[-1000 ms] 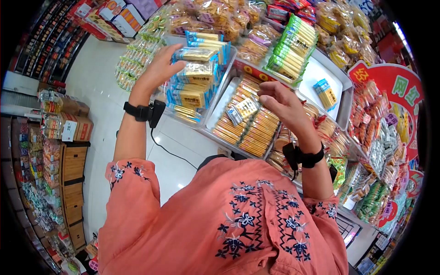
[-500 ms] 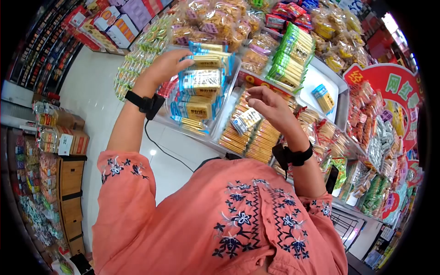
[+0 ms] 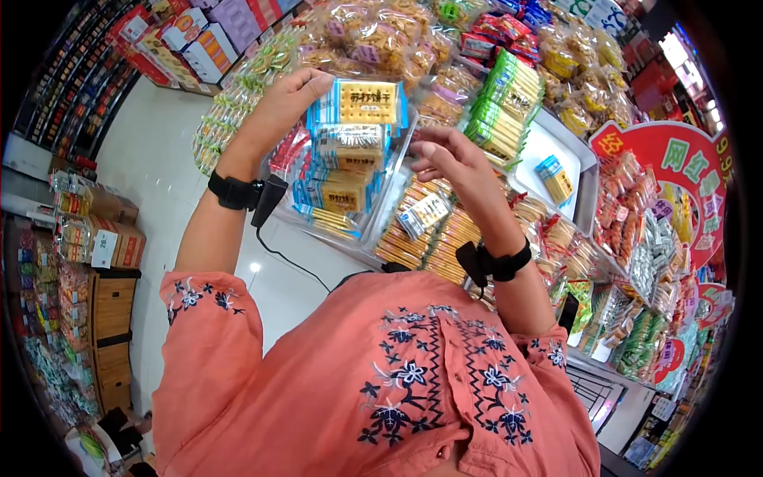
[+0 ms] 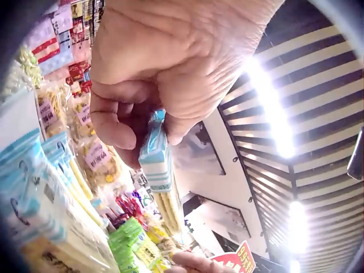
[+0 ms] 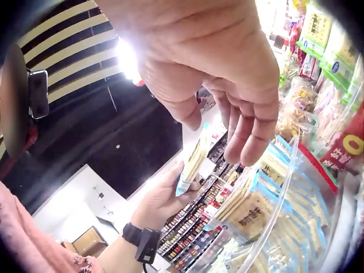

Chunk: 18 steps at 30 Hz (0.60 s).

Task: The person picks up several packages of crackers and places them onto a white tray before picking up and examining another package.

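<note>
My left hand (image 3: pixel 288 103) pinches the blue-edged end of a pack of crackers (image 3: pixel 367 103) between thumb and fingers. In the head view its yellow printed face points up at the camera; the left wrist view shows the pack (image 4: pixel 162 170) edge-on, hanging from the fingertips. Below it, more blue-wrapped cracker packs (image 3: pixel 340 195) lie stacked in a clear-walled bin. My right hand (image 3: pixel 465 163), with nothing in it, hovers right of that bin, thumb and fingers apart. Under it a small cracker pack (image 3: pixel 425 215) lies on rows of stick-shaped snacks (image 3: pixel 397 242).
Green-wrapped cracker packs (image 3: pixel 509 103) fill a bin farther right. A white tray (image 3: pixel 556 131) holds one lone blue pack (image 3: pixel 555 179). Bagged snacks (image 3: pixel 366 36) are heaped behind. A red sign (image 3: pixel 668 159) stands at the right, with tiled floor (image 3: pixel 167 151) at the left.
My left hand has taken hold of the top cracker pack and raised it, turning its face up. The right hand has moved left toward the bin of blue packs.
</note>
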Tool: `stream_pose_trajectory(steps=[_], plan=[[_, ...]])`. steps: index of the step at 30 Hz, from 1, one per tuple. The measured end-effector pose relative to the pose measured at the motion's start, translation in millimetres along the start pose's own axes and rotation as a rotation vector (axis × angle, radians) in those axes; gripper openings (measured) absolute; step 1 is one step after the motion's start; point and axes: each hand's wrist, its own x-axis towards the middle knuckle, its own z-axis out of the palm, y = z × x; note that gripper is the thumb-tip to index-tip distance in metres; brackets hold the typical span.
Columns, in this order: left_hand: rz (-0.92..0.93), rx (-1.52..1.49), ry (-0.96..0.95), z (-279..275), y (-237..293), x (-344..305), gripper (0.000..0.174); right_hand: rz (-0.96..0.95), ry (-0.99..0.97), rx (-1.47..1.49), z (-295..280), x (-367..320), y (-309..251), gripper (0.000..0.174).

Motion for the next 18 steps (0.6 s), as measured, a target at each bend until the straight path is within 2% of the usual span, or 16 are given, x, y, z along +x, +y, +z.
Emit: stream_pose_trajectory(steps=[3,8,12,18], plan=[[0.024,-0.121,-0.041,13.6,0.1,-10.3,0.038,0.008,-0.012,0.045,7.3,0.8,-0.1,0.046],[0.027,-0.154,-0.061,26.2,-6.0,-13.2,0.039,0.039,-0.015,0.167,6.0,0.2,4.4,0.045],[0.036,-0.122,-0.030,38.5,-11.3,-11.6,0.038,0.046,-0.026,0.229,-0.2,-1.8,7.1,0.034],[0.010,-0.130,-0.058,53.6,1.9,-9.7,0.041,0.070,0.016,0.221,-10.4,-9.5,-1.8,0.028]])
